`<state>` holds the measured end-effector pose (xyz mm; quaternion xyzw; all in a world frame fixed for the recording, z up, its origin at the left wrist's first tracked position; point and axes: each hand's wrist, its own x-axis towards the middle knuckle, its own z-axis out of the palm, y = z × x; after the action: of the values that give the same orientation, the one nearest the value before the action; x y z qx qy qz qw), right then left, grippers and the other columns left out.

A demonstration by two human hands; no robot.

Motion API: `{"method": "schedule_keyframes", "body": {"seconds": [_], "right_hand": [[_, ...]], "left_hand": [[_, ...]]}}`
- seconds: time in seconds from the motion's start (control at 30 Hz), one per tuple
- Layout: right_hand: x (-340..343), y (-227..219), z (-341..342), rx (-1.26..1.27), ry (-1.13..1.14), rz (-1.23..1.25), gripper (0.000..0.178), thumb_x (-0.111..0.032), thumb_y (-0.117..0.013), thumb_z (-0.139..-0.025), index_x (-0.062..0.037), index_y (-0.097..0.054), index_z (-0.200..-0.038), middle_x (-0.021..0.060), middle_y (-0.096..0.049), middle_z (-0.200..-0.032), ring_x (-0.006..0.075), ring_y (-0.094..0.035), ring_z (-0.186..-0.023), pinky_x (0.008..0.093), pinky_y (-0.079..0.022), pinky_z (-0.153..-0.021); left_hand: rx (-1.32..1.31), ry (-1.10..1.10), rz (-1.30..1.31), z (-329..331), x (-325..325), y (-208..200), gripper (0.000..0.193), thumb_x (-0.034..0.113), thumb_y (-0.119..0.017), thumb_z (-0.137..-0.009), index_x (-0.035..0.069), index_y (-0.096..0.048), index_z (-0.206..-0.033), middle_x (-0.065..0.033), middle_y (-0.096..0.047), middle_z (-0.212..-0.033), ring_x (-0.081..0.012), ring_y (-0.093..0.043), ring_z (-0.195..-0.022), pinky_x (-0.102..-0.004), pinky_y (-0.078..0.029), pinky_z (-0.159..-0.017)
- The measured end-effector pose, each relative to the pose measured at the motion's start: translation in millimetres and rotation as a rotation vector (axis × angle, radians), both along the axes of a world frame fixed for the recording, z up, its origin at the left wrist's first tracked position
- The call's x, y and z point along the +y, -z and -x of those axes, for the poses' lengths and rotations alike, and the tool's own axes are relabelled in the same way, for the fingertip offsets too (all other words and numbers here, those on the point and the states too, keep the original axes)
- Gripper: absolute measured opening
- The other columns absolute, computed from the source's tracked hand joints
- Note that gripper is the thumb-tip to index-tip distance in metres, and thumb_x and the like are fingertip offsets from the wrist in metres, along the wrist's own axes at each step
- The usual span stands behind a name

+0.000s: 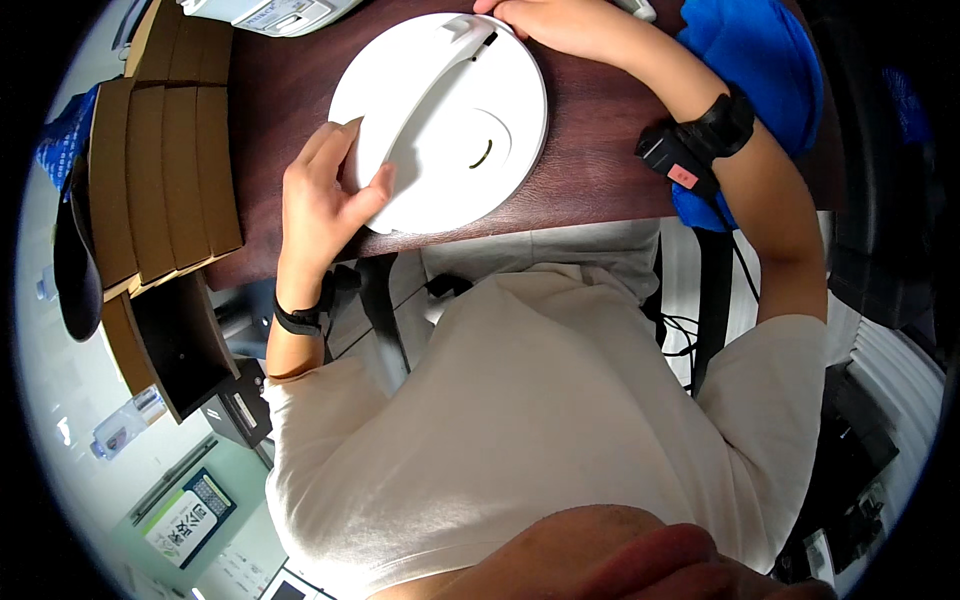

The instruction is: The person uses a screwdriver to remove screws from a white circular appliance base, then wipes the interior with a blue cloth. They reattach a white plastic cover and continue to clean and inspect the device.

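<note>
A round white appliance [445, 190] with a smooth top rests on the dark red-brown table, close to its front edge. Its curved white handle [405, 125] lies across the left side of the top, and a dark slot shows in a raised round part. My left hand [322, 190] is closed on the near left part of the handle, thumb on the inner side and fingers on the outer. At the far rim my right hand [535, 22] touches the appliance with bent fingers. The top edge of the picture cuts off part of that hand.
Stacked brown cardboard boxes [165, 180] stand at the table's left. A white device [275, 15] sits at the far left. Blue cloth [755, 70] lies at the right, under my right forearm. A black strapped device [695, 150] with a cable is on that forearm.
</note>
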<state>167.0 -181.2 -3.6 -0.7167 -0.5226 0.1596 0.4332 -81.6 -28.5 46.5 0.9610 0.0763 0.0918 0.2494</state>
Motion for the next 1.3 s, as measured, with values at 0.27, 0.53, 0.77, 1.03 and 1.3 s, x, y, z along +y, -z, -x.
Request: {"method": "schedule_keyframes", "body": {"seconds": [0.27, 0.53, 0.77, 1.03, 1.3], "right_hand": [[2, -2, 3, -0.016, -0.046, 0.106, 0.025, -0.012, -0.044, -0.083, 0.0011, -0.063, -0.092, 0.0197, -0.063, -0.095, 0.0332, -0.059, -0.093, 0.0379, -0.044, -0.084], [3, 4, 2, -0.004, -0.081, 0.084, 0.024, -0.010, -0.044, -0.082, 0.0019, -0.064, -0.090, 0.0207, -0.064, -0.093, 0.0339, -0.060, -0.090, 0.0382, -0.045, -0.083], [4, 2, 3, 0.050, -0.065, 0.122, 0.024, -0.010, -0.045, -0.082, 0.0021, -0.064, -0.089, 0.0205, -0.064, -0.091, 0.0328, -0.061, -0.089, 0.0375, -0.045, -0.082], [7, 8, 0, 0.078, -0.098, 0.098, 0.024, -0.011, -0.046, -0.081, 0.0024, -0.064, -0.088, 0.0205, -0.064, -0.089, 0.0310, -0.062, -0.086, 0.0365, -0.046, -0.079], [-16, -26, 23, -0.166, -0.185, -0.073, 0.038, -0.017, -0.064, -0.072, -0.0020, -0.054, -0.106, 0.0153, -0.052, -0.104, 0.0302, -0.050, -0.102, 0.0364, -0.041, -0.088]], "left_hand": [[-0.057, 0.036, -0.042, 6, 5, 2, 0.048, 0.020, -0.063, -0.070, -0.007, -0.055, -0.109, -0.0140, -0.050, -0.077, -0.0206, -0.049, -0.063, -0.0283, -0.042, -0.058], [0.034, 0.036, -0.035, 1, 0, -19, 0.054, 0.020, -0.060, -0.071, 0.000, -0.053, -0.120, -0.0107, -0.050, -0.078, -0.0162, -0.049, -0.064, -0.0272, -0.042, -0.056], [0.066, 0.037, -0.040, -1, -10, -33, 0.055, 0.022, -0.062, -0.072, -0.001, -0.052, -0.121, -0.0115, -0.052, -0.080, -0.0169, -0.052, -0.063, -0.0288, -0.047, -0.059], [0.097, 0.055, -0.165, 1, -16, -23, 0.052, 0.028, -0.061, -0.082, -0.001, -0.048, -0.123, -0.0208, -0.061, -0.090, -0.0253, -0.062, -0.068, -0.0322, -0.049, -0.061], [0.037, 0.134, 0.002, -2, -5, -28, 0.050, 0.020, -0.059, -0.080, -0.002, -0.047, -0.123, -0.0237, -0.059, -0.082, -0.0279, -0.063, -0.068, -0.0336, -0.048, -0.062]]}}
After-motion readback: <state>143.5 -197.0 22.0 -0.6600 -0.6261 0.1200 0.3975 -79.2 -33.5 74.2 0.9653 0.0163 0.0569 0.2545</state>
